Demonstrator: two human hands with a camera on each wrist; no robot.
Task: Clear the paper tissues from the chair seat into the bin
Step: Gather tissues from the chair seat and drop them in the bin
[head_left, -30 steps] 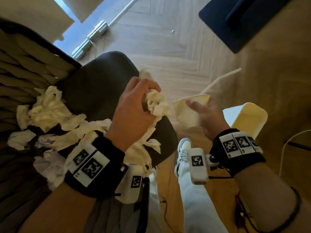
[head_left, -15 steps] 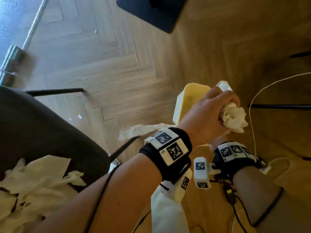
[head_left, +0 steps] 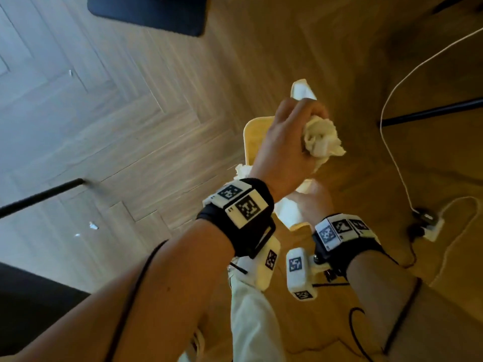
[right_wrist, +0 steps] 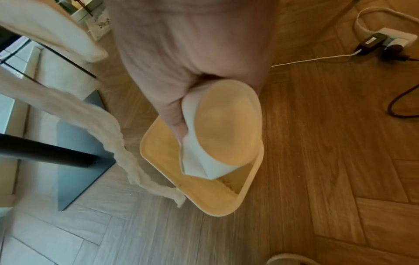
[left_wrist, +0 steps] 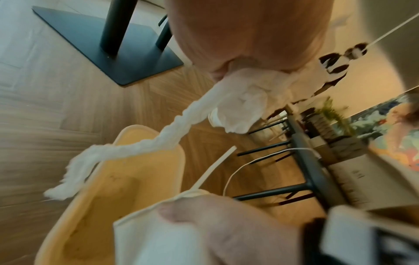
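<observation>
My left hand [head_left: 290,142] grips a crumpled wad of white tissues [head_left: 322,138] just above the open cream bin [head_left: 248,134] on the floor. In the left wrist view a twisted tail of the tissues [left_wrist: 140,148] hangs down across the bin's rim [left_wrist: 149,130]. Under the left hand, my right hand [head_left: 316,199] holds the bin's white lid [right_wrist: 226,125] tipped up, thumb along its edge. The bin [right_wrist: 204,202] has crumbs inside. A corner of the dark chair seat [head_left: 31,309] shows at lower left; no tissues on it are in view.
A black table base [head_left: 146,14] lies on the wooden floor beyond the bin. A white cable [head_left: 392,126] runs to a power strip [head_left: 431,226] on the right. A thin black chair leg [head_left: 41,197] and small paper scraps [head_left: 92,226] are at left.
My left hand has carried the tissue wad from the chair seat over to the bin. The head view swung right, so the tissue pile left the picture. The right hand stays on the lid.
</observation>
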